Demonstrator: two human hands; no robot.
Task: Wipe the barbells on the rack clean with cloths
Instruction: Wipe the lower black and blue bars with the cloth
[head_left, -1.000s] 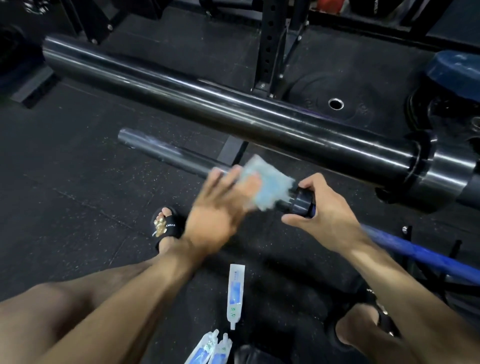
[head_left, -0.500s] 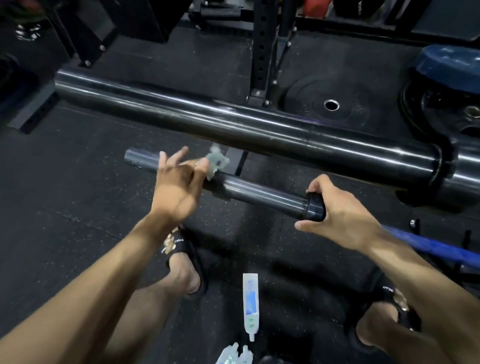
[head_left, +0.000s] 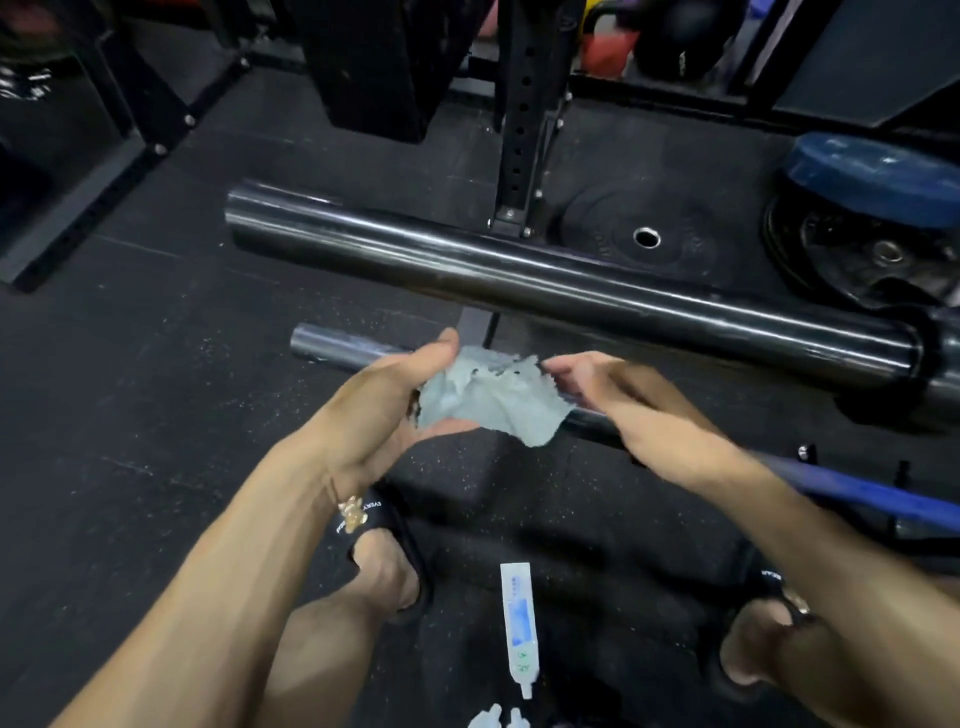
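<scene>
Cloth (head_left: 483, 397) sits bunched in my left hand (head_left: 384, 400), thumb over the top and fingers cupped beneath, so I can turn a fresh face outward. My right hand (head_left: 597, 382) comes in at its far edge; it is blurred, but the fingers look half-curled and seem to pinch the cloth to spread it. Both hands hover just above the thin bar (head_left: 337, 348), which runs behind them, so the wipe can go straight back on. The thick bar (head_left: 545, 280) lies beyond, higher on the rack. A tube (head_left: 519, 629) waits on the floor between my feet.
</scene>
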